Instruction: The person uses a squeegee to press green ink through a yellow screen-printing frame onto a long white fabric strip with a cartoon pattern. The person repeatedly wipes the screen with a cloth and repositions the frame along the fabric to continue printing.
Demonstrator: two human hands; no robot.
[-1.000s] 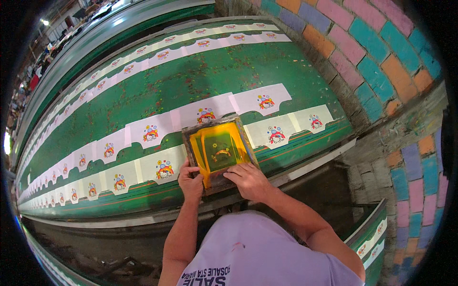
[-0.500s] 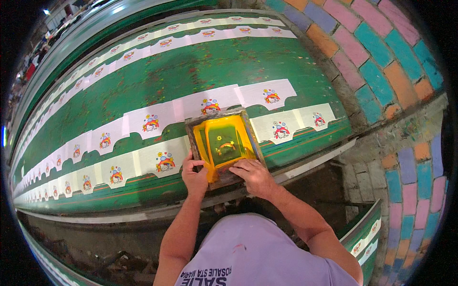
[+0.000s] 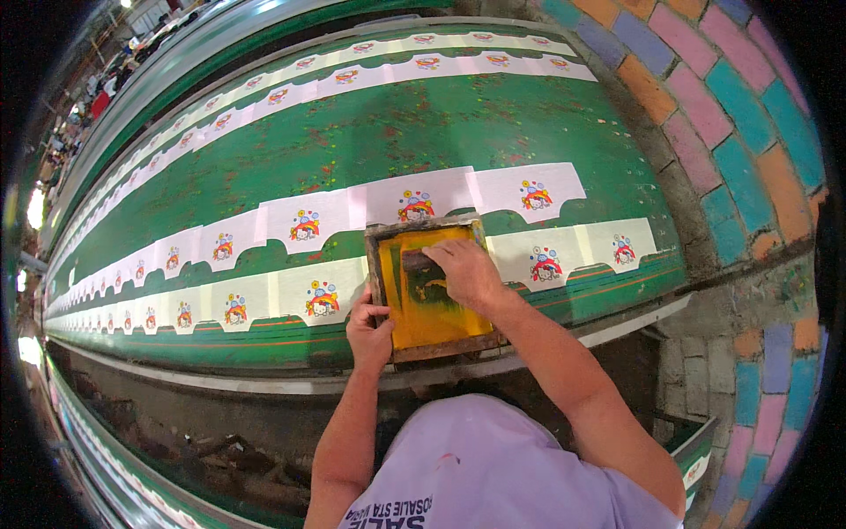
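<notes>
A wooden screen-printing frame (image 3: 447, 351) lies on the long green table, over the near row of white fabric pieces. Yellow ink (image 3: 423, 328) coats its mesh. My left hand (image 3: 370, 335) is closed on the frame's left side near the lower corner. Inside the frame, my right hand (image 3: 469, 275) grips a dark squeegee (image 3: 412, 260) toward the far end; the fingers cover part of it. Beside the frame lie a printed fabric piece (image 3: 295, 284) on the left and another (image 3: 527, 243) on the right, each with a colourful rainbow-and-cat picture.
The green table (image 3: 352, 132) stretches far to the left, with further rows of printed fabric (image 3: 388, 70) along its far side. A pale rail (image 3: 264, 385) edges its near side. Painted brick paving (image 3: 740, 159) lies at the right. Another green table (image 3: 701, 441) stands at the lower right.
My right hand has moved from the frame's near end to its far end with the squeegee. The left hand stays on the frame's side. The whole view has shifted slightly.
</notes>
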